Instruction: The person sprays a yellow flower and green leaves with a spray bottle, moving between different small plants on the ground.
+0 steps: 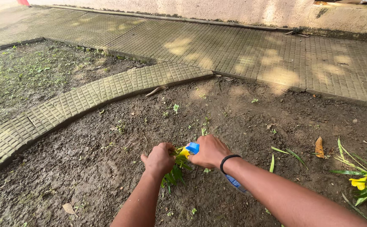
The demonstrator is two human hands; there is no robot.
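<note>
My left hand (158,159) is closed around a bunch of green leafy plant stems (176,170) low over the dark soil. My right hand (209,151), with a black band at the wrist, grips a tool with a blue and yellow handle (190,148) right against the plant. A blue part of the tool (235,183) shows under my right forearm. The tool's working end is hidden by my hands and the leaves.
Bare dark soil (107,168) surrounds the plant. A curved paved strip (86,98) runs at the left and a wide paved path (234,50) crosses behind, below a wall. A green plant with a yellow flower (360,183) stands at the right, near a dry leaf (319,147).
</note>
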